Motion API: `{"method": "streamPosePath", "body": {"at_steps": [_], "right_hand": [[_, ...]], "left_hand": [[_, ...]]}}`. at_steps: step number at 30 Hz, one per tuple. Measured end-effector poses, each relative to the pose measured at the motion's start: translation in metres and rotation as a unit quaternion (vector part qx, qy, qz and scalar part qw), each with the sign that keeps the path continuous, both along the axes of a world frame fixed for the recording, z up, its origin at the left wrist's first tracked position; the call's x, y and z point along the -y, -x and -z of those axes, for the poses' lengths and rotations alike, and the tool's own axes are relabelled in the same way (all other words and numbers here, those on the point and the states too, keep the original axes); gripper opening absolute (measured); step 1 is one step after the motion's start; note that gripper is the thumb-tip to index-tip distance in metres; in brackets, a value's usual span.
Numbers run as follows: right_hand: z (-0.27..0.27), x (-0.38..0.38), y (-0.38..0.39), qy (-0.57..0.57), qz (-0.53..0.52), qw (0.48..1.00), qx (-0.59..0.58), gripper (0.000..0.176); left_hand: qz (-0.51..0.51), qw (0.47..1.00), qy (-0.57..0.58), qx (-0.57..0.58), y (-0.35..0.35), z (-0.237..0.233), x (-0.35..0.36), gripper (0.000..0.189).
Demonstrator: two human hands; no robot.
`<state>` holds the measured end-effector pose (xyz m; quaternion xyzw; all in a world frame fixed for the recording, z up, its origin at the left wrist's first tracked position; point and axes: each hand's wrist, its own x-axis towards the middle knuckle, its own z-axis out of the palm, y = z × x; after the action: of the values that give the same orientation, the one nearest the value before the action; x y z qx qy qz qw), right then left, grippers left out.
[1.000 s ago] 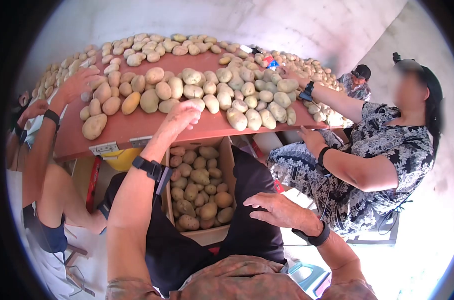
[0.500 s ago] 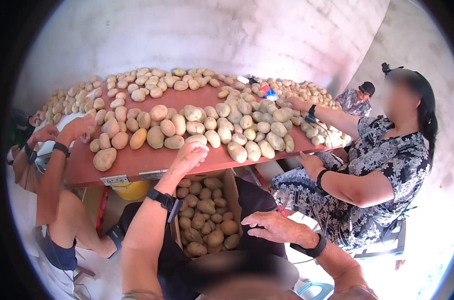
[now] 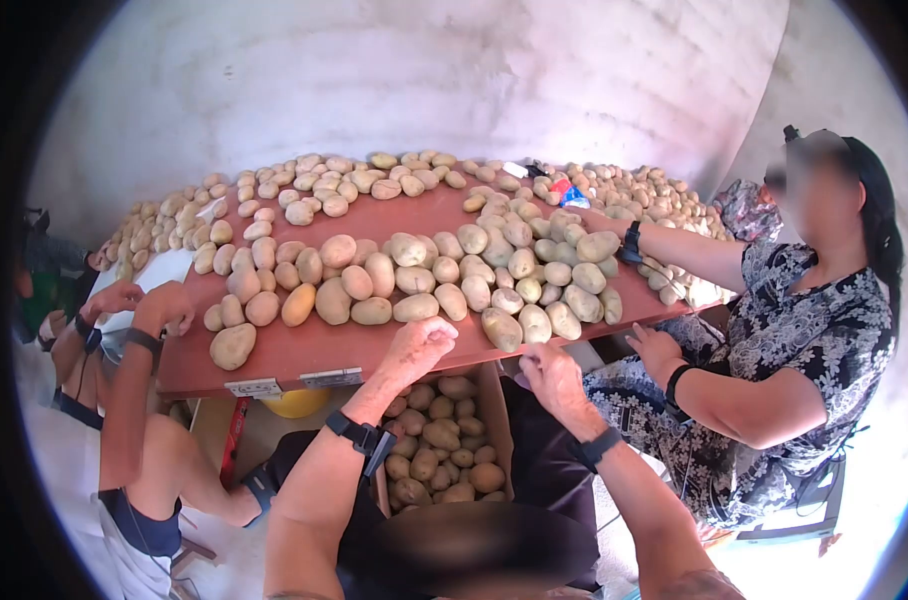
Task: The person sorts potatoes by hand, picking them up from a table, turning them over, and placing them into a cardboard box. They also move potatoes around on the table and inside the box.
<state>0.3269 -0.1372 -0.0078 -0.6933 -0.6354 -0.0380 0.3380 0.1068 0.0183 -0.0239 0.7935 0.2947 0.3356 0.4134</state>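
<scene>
Red tabletop point(image 3: 304, 350), potatoes point(image 3: 409, 250) across it. Near its front edge my left hand point(image 3: 419, 350) and right hand point(image 3: 556, 380) curl partly closed; contents, if any, unclear. Gentle grip should limit bruising.

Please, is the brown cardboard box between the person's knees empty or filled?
Filled: many rounded, tan potatoes lie inside the brown cardboard box, hiding its bottom. How deep, I cannot tell.

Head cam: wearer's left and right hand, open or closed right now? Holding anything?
Left hand: partly curled; fully closed or holding anything, can't tell.
Right hand: bent, palm hidden; closed or holding, can't tell.
</scene>
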Motion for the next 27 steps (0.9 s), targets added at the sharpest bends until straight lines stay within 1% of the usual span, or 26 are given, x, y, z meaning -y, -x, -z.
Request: {"method": "streamPosePath", "body": {"at_steps": [2,4,5,7,11,12,13,15,17,18,19,21,23,25,27], "right_hand": [[0.008,-0.020,-0.016,-0.006,0.028,0.999,-0.016,0.015],[0.018,-0.030,-0.028,0.050,0.073,0.996,-0.033,0.014],[0.023,-0.030,-0.034,0.052,0.077,0.995,-0.036,0.014],[0.023,-0.029,-0.040,0.100,0.100,0.987,-0.069,0.016],[0.034,-0.020,-0.059,0.061,0.100,0.990,-0.073,0.017],[0.032,-0.019,-0.063,0.088,0.110,0.963,-0.232,0.017],[0.029,-0.017,-0.067,0.110,0.115,0.909,-0.386,0.018],[0.034,-0.014,-0.079,0.121,0.133,0.902,-0.393,0.019],[0.045,-0.015,-0.088,0.084,0.157,0.827,-0.533,0.019],[0.050,-0.015,-0.092,0.074,0.169,0.811,-0.556,0.021],[0.061,-0.017,-0.097,0.074,0.172,0.809,-0.558,0.021],[0.071,-0.022,-0.100,0.032,0.197,0.908,-0.369,0.021],[0.071,-0.022,-0.100,0.012,0.191,0.909,-0.369,0.020],[0.061,-0.019,-0.095,-0.058,0.175,0.910,-0.371,0.014],[0.061,-0.019,-0.093,-0.070,0.166,0.919,-0.351,0.014]], "left_hand": [[0.001,1.000,0.006,-0.008,-0.008,0.001,0.000,0.021],[0.003,1.000,0.012,-0.016,-0.013,-0.006,0.006,0.022],[0.004,0.999,0.026,-0.019,-0.014,-0.011,0.009,0.022],[0.007,0.999,0.040,-0.022,-0.019,-0.018,0.012,0.022],[0.026,0.998,0.019,-0.052,-0.030,-0.012,0.013,0.022],[0.026,0.998,0.009,-0.063,-0.032,-0.012,0.013,0.023],[0.032,0.997,0.010,-0.064,-0.034,-0.012,0.015,0.023],[0.018,0.997,-0.002,-0.079,-0.036,-0.014,0.019,0.021],[0.019,0.996,-0.005,-0.082,-0.039,-0.016,0.025,0.019],[0.018,0.996,-0.008,-0.083,-0.039,-0.016,0.027,0.018],[0.021,0.996,-0.008,-0.085,-0.041,-0.014,0.029,0.018],[0.006,0.998,-0.030,-0.055,-0.043,-0.011,0.031,0.017],[0.003,0.997,-0.051,-0.052,-0.048,-0.012,0.033,0.020],[-0.001,0.996,-0.070,-0.051,-0.054,-0.008,0.035,0.023],[-0.016,0.987,-0.150,-0.053,-0.064,-0.002,0.034,0.034]]}}
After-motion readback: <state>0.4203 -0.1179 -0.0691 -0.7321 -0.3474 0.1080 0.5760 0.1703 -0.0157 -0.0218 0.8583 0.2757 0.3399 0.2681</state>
